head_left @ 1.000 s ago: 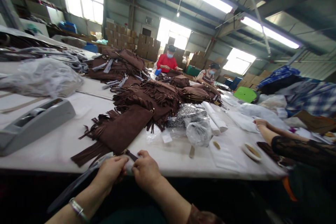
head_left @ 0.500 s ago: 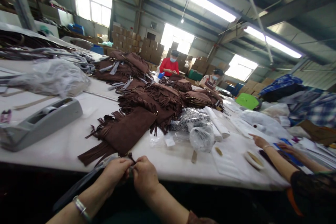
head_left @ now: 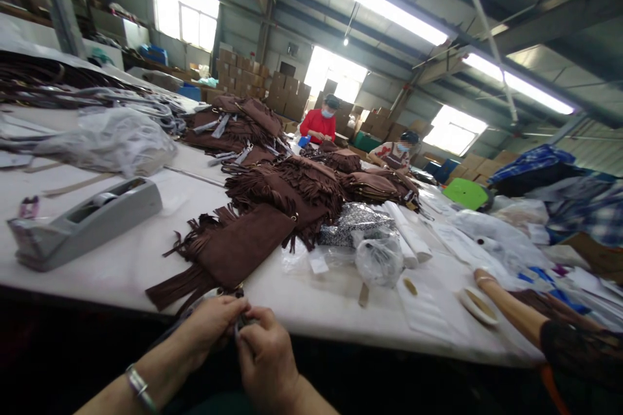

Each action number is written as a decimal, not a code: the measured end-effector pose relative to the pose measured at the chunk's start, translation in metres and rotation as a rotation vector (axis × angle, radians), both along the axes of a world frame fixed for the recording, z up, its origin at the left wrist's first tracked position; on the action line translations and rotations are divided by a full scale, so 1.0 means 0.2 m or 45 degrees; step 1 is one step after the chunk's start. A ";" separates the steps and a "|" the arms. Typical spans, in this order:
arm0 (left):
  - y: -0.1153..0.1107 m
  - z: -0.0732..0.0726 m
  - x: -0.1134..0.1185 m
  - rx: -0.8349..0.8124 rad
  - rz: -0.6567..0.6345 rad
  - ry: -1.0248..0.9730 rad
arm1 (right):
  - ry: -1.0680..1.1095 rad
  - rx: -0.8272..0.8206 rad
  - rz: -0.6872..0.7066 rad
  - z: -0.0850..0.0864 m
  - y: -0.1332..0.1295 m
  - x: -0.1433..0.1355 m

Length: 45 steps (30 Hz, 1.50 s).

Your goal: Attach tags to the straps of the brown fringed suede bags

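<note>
A dark brown fringed bag (head_left: 246, 243) lies flat at the front of the table, with small metal hardware at its near corner. Just off that corner, over the table's edge, my two hands meet. My left hand (head_left: 211, 327) pinches a bag strap that seems to be wrapped in grey material; the fingers mostly cover it. Opposite it, my right hand (head_left: 267, 353) has its thumb and fingers closed on the same strap. The exact part between the fingertips is too small and hidden to make out.
A grey tape dispenser (head_left: 92, 220) stands at left. Behind lie piled brown fringed bags (head_left: 302, 185) and crumpled plastic (head_left: 117, 136). To the right are a plastic-wrapped bundle (head_left: 377, 256), a tape roll (head_left: 478, 307) and a co-worker's arm (head_left: 516, 311). Two people work across the table.
My right hand has turned and shifted slightly down, still close against my left. The co-worker's hand at right has drawn lower, towards the tape roll. The view has shifted slightly.
</note>
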<state>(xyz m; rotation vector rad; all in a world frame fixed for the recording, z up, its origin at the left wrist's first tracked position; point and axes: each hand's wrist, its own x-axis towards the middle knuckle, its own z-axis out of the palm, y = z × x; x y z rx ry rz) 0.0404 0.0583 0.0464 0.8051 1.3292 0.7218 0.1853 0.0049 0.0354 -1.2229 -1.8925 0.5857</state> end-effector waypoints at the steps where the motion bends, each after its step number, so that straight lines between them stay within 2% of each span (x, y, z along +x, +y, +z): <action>1: -0.01 0.01 -0.02 -0.011 -0.028 -0.023 | 0.118 -0.028 -0.018 0.01 -0.02 0.02; 4: -0.02 0.03 -0.06 -0.031 -0.130 -0.030 | 0.367 -0.258 -0.125 0.03 -0.06 0.08; 8: -0.02 0.02 -0.09 0.014 -0.268 0.083 | 0.468 -0.633 -0.197 0.00 -0.08 0.11; 14: -0.07 0.00 -0.15 -0.008 -0.351 -0.019 | 0.511 -0.798 -0.224 -0.07 -0.11 0.07; 17: -0.09 0.03 -0.18 -0.022 -0.323 -0.054 | 0.530 -0.827 -0.205 -0.09 -0.12 0.07; 21: -0.10 0.05 -0.14 0.062 -0.250 -0.038 | 0.528 -0.803 -0.171 -0.10 -0.12 0.06; 26: -0.11 0.03 -0.08 0.122 -0.177 -0.027 | 0.528 -0.810 -0.158 -0.10 -0.12 0.06; 31: -0.12 0.00 -0.09 0.121 -0.112 -0.052 | 0.557 -0.842 -0.170 -0.10 -0.12 0.06; 37: -0.11 -0.02 -0.12 0.129 -0.142 -0.016 | 0.582 -0.860 -0.166 -0.10 -0.13 0.06; 45: -0.11 0.00 -0.12 0.099 -0.144 0.005 | 0.591 -0.879 -0.142 -0.09 -0.13 0.05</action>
